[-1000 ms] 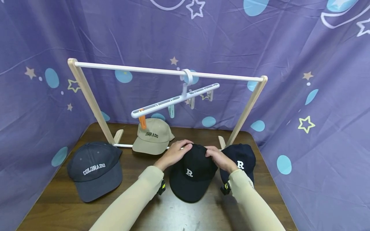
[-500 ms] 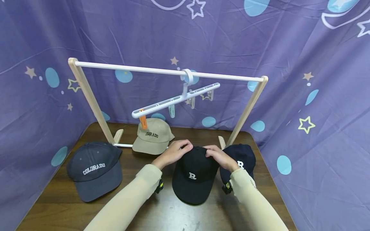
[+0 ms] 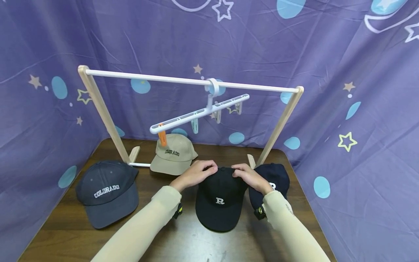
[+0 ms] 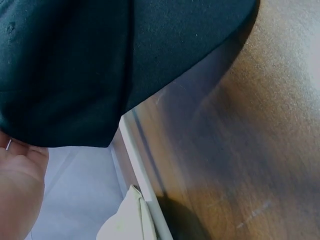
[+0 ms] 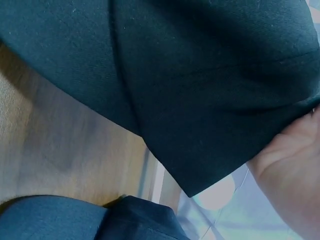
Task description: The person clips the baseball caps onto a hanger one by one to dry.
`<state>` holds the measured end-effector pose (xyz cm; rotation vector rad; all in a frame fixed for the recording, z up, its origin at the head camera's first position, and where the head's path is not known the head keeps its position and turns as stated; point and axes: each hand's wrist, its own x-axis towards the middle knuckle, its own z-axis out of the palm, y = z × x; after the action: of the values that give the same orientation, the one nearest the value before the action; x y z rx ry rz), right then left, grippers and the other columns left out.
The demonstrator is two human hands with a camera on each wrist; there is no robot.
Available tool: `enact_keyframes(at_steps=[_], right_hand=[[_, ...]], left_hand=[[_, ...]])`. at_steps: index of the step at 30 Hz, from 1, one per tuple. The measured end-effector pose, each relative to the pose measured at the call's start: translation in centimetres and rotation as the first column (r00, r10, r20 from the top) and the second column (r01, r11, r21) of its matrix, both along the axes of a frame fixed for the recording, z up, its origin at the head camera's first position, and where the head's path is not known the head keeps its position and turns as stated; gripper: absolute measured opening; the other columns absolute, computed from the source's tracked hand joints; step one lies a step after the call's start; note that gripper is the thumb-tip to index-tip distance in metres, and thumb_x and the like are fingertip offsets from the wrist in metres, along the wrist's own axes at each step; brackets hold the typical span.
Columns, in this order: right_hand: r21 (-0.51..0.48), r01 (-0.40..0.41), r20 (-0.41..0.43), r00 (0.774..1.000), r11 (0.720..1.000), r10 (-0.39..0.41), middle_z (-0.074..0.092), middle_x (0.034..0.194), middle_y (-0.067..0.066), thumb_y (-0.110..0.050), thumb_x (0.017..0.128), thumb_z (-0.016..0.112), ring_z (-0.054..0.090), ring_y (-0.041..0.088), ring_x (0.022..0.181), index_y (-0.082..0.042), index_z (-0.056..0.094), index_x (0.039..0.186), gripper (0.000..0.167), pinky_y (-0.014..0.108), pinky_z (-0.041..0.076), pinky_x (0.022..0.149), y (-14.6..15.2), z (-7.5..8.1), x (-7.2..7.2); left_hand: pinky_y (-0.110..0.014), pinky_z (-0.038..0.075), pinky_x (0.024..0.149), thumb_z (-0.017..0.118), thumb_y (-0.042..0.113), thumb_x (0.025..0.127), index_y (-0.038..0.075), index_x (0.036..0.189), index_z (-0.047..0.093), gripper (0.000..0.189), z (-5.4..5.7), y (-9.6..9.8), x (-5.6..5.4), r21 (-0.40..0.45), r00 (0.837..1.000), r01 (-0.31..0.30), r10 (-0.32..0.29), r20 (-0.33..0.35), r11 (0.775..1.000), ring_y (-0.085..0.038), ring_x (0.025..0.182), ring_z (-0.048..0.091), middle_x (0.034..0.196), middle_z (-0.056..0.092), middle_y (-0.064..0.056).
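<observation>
Both hands hold a black baseball cap (image 3: 218,214) with a white R, its brim toward me, over the middle of the table. My left hand (image 3: 195,174) grips its far left edge, thumb on the crown near the top button. On the other side, my right hand (image 3: 252,177) grips the far right edge in much the same way. The wrist views show the cap's dark cloth (image 4: 65,75) close up, with fingertips going behind it out of sight. Beyond the right forearm lies a navy cap (image 3: 275,174), its R partly covered.
A slate COLORADO cap (image 3: 109,193) lies at left, a beige COLORADO cap (image 3: 173,154) behind. Above them a white hanger (image 3: 196,114) with an orange clip (image 3: 162,138) and several pale clips hangs from the rack's white bar (image 3: 147,77). Wooden posts (image 3: 103,112) stand at either side.
The black cap has shifted slightly right and toward me, and its top button has come into view. Both hands stay on it. The other caps and the hanger look unmoved.
</observation>
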<state>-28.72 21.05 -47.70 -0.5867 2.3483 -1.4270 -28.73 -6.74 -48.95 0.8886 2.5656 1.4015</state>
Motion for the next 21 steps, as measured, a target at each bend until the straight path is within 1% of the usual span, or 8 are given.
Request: enact_keyframes(at_steps=[3,7,11,17,21], right_hand=[[0.008,-0.014,-0.039,0.999,1.000,0.014,0.070,0.113,0.006,-0.012,0.096,0.059,0.062,0.015,0.104,0.000,0.074,0.117,0.028,0.028,0.046,0.098,0.16,0.13,0.06],[-0.014,-0.068,-0.067,0.996,0.998,0.066,0.065,0.097,0.004,-0.006,0.099,0.057,0.060,0.016,0.091,-0.001,0.071,0.102,0.015,0.026,0.047,0.087,0.18,0.32,-0.07],[-0.022,-0.106,-0.079,0.991,0.994,0.104,0.060,0.090,0.003,-0.004,0.101,0.055,0.058,0.017,0.085,0.000,0.068,0.095,0.015,0.026,0.047,0.080,0.08,0.44,-0.28],[-0.001,-0.103,-0.102,0.990,0.995,0.102,0.055,0.085,0.001,-0.005,0.100,0.057,0.055,0.016,0.081,-0.003,0.064,0.088,0.014,0.026,0.044,0.078,-0.09,0.59,-0.12],[0.013,-0.102,-0.127,0.987,0.995,0.102,0.051,0.082,0.000,-0.007,0.099,0.059,0.052,0.015,0.079,-0.004,0.061,0.084,0.015,0.026,0.042,0.077,-0.03,0.69,-0.01]], left_hand=[[-0.038,0.051,0.090,0.057,0.035,0.110,0.023,0.111,0.075,0.021,0.00,0.04,0.03,-0.009,1.000,0.010,-0.010,0.010,1.000,-0.014,0.096,0.065,0.105,0.073,0.007],[-0.038,0.051,0.091,0.058,0.033,0.110,0.023,0.111,0.075,0.020,0.12,0.03,0.06,-0.011,1.000,0.010,-0.010,0.010,1.000,-0.014,0.096,0.065,0.105,0.074,0.007],[-0.037,0.051,0.090,0.058,0.033,0.109,0.023,0.110,0.076,0.020,0.32,0.06,0.23,-0.019,1.000,0.005,-0.005,-0.002,1.000,-0.014,0.095,0.065,0.104,0.074,0.008],[-0.037,0.051,0.087,0.058,0.031,0.108,0.024,0.109,0.076,0.019,0.48,0.28,0.51,-0.017,1.000,0.001,-0.001,0.004,1.000,-0.014,0.093,0.065,0.101,0.073,0.008],[-0.036,0.050,0.083,0.059,0.030,0.108,0.024,0.105,0.075,0.017,0.44,0.42,0.54,-0.021,1.000,-0.001,0.001,-0.002,1.000,-0.015,0.089,0.063,0.096,0.071,0.008]])
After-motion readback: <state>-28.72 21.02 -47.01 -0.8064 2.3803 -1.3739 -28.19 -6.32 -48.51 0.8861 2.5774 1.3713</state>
